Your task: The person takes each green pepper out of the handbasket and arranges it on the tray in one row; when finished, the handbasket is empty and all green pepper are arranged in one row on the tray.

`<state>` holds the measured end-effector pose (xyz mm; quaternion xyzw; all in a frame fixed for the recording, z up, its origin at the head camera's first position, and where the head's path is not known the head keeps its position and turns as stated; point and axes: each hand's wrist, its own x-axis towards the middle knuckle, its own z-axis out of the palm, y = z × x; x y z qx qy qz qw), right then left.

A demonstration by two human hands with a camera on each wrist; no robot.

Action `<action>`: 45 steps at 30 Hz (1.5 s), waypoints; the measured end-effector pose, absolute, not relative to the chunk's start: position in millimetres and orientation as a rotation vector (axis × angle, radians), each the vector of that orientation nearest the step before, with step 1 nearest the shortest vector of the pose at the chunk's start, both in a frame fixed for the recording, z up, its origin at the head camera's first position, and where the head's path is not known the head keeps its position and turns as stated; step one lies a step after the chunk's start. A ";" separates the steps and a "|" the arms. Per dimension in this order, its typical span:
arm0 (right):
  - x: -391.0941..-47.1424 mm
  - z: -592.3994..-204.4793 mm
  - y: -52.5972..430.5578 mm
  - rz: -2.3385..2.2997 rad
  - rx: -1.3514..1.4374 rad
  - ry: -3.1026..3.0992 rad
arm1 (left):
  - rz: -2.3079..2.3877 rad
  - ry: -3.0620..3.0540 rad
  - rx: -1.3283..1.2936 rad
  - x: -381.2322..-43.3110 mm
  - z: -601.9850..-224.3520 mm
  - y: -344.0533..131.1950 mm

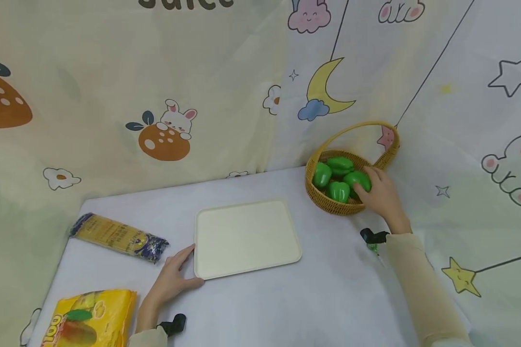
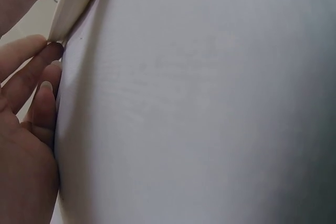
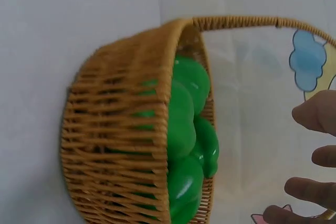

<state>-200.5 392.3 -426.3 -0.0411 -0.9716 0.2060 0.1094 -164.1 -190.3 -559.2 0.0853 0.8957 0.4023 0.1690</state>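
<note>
Bare hands (image 1: 170, 280), plain beige long sleeves (image 1: 421, 284), small black wrist devices (image 1: 173, 325)

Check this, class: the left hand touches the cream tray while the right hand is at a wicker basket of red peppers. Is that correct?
The colour is wrong: the head view shows green peppers in the basket. The rest stands.

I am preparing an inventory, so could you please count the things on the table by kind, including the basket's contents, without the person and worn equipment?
Green peppers: 4 visible
Basket: 1
Tray: 1
Long yellow-and-blue packet: 1
Bright yellow bag: 1
Total: 8 visible
</note>
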 end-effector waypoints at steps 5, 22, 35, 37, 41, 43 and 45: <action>-223.2 -424.8 407.6 0.664 -0.104 -2.938 | 1.164 2.548 0.248 -162.1 -559.7 -192.9; -253.2 -420.9 414.7 0.654 -0.125 -3.089 | 1.184 2.517 0.191 -160.9 -562.7 -191.6; -268.3 -416.6 418.1 0.683 -0.086 -3.179 | 1.164 2.529 0.202 -164.7 -560.3 -190.4; -269.6 -418.8 420.7 0.684 -0.087 -3.179 | 1.162 2.525 0.202 -164.0 -560.3 -190.6; -273.6 -420.2 426.5 0.690 -0.099 -3.187 | 1.171 2.516 0.183 -163.7 -560.5 -190.3; -276.9 -420.6 428.9 0.704 -0.114 -3.198 | 1.167 2.518 0.177 -163.4 -560.6 -190.2; -281.4 -419.8 430.9 0.722 -0.123 -3.203 | 1.161 2.525 0.173 -163.7 -561.4 -190.3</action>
